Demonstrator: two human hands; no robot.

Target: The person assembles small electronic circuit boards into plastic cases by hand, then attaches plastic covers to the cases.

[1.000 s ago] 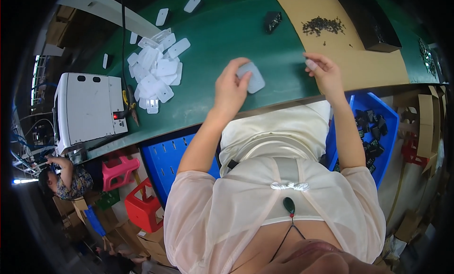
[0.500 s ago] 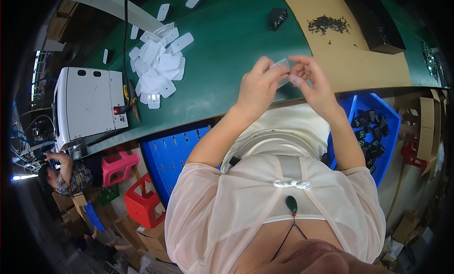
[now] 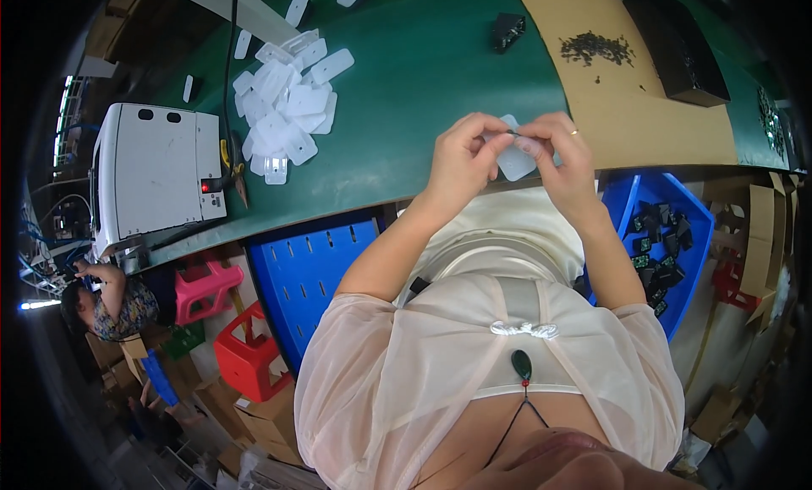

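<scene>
My left hand (image 3: 461, 158) and my right hand (image 3: 560, 156) meet over the near edge of the green table. Their thumbs and forefingers are pinched, and a tiny dark piece (image 3: 514, 134) shows where the fingertips come together; its kind is too small to tell. Right behind the fingers is a whitish translucent plastic cover (image 3: 517, 164), rectangular with rounded corners. The fingers hide its middle, and whether it rests on the table or is held I cannot tell. To the left, a heap of similar plastic covers (image 3: 288, 109) lies on the green table (image 3: 406, 93).
At right, cardboard (image 3: 584, 109) bears a pile of small dark parts (image 3: 597, 49) beside a black box (image 3: 677, 46). A blue bin (image 3: 695, 262) holds black pieces. Left are a white machine (image 3: 161, 173), pliers (image 3: 239, 181) and stools (image 3: 254, 355). Another person (image 3: 127, 308) works beyond.
The plastic cover has turned and sits lower, more in sight below the fingertips. Both hands have drawn together into a pinch. The whole view has shifted slightly.
</scene>
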